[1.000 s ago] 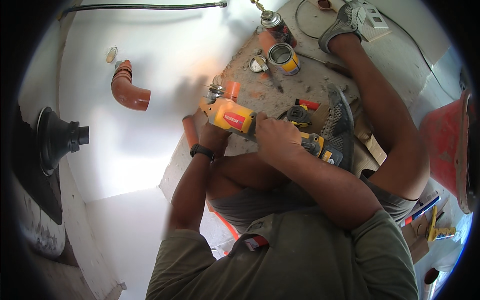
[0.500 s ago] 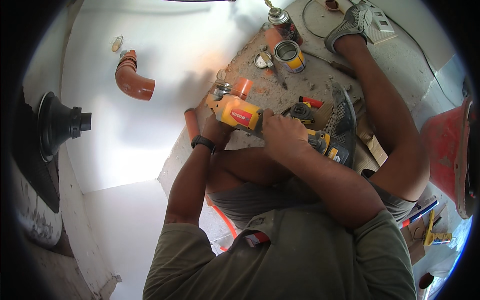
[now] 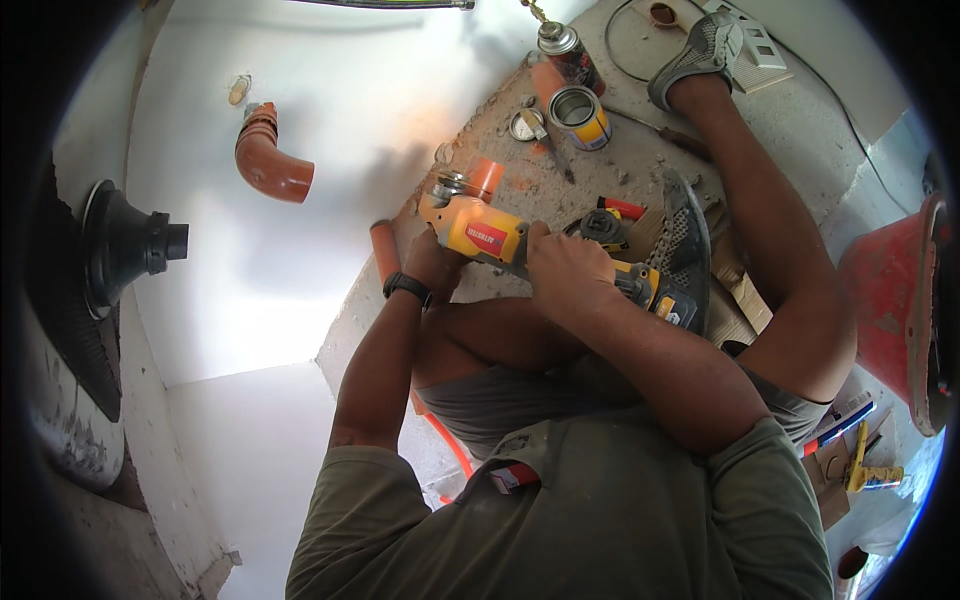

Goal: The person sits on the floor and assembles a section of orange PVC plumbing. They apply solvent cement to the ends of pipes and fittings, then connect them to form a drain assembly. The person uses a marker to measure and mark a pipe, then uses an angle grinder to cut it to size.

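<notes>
My right hand (image 3: 570, 268) is closed around the body of a yellow and grey cordless angle grinder (image 3: 485, 236), which lies slantwise above my bent leg. Its metal head (image 3: 450, 186) points to the upper left, beside the end of a short orange pipe (image 3: 485, 178). The grinder body covers part of that pipe. My left hand (image 3: 436, 262), with a dark band at its wrist, is under the front of the grinder; its fingers are hidden, so whether it grips tool or pipe does not show. Just left of it lies another orange pipe (image 3: 384, 250).
An open can (image 3: 580, 118), a spray can (image 3: 566, 50), a brush (image 3: 548, 140) and a tape measure (image 3: 604, 226) are on the dusty floor ahead. An orange elbow pipe (image 3: 272, 166) sticks out of the white wall. A red bucket (image 3: 888, 300) stands at the right.
The view has shifted slightly. The grinder's head sits a touch lower and its metal disc area looks less blurred. Both hands keep nearly the same places.
</notes>
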A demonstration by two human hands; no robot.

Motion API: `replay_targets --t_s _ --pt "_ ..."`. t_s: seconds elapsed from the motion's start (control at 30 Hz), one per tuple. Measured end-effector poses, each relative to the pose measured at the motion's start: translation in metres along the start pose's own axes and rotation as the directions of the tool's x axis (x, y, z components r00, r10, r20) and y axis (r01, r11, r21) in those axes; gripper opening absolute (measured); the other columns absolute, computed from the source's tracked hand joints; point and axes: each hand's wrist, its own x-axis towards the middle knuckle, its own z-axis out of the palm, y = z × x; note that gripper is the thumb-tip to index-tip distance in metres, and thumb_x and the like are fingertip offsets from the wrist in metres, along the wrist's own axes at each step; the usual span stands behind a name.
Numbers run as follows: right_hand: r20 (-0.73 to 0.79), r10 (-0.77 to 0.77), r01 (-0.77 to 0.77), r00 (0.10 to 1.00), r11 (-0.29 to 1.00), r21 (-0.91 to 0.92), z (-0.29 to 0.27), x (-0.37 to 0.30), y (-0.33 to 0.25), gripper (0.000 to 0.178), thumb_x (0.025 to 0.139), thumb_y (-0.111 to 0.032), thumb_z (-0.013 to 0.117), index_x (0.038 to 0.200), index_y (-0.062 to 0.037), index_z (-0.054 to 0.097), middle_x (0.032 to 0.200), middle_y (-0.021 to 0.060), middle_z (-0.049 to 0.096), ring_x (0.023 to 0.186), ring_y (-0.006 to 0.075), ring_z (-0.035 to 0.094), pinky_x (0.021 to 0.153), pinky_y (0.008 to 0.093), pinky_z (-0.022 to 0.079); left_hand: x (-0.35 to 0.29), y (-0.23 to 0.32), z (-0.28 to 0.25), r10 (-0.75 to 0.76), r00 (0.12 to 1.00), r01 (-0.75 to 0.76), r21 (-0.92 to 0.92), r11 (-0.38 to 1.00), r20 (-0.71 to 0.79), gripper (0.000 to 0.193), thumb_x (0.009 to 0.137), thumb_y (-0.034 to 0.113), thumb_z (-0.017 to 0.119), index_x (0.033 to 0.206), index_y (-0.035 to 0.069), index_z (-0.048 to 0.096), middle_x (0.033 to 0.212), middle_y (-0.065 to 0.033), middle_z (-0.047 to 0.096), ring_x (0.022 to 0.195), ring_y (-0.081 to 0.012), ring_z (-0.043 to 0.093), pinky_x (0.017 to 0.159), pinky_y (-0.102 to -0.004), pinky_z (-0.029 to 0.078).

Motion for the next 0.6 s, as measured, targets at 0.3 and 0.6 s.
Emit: replay_targets --t_s 0.3,0.6 --pt "-0.021 -0.016 0.016 1.000 1.000 0.002 0.004 0.002 0.002 0.031 0.094 -0.019 0.064 0.113 0.0012 0.050 0.102 0.0213 0.072 0.099 0.0355 0.073 0.083 0.0420 0.058 0.003 -0.014 0.005 0.073 0.997 -0.073 0.071 0.995 0.000 0.049 0.084 0.035 0.079 0.120 0.004 0.066 0.100 -0.0135 0.074 0.086 -0.0254 0.073 0.077 -0.0377 0.057" --pt "0.005 0.006 -0.006 1.000 1.000 0.020 0.002 0.003 0.001 0.035 0.091 -0.014 0.065 0.118 0.0027 0.051 0.107 0.0210 0.073 0.103 0.0318 0.073 0.085 0.0385 0.058 0.005 -0.028 0.008 0.107 0.992 -0.115 0.139 0.984 0.068 0.048 0.083 0.031 0.080 0.120 0.004 0.067 0.103 -0.0134 0.074 0.093 -0.0258 0.072 0.081 -0.0378 0.056"
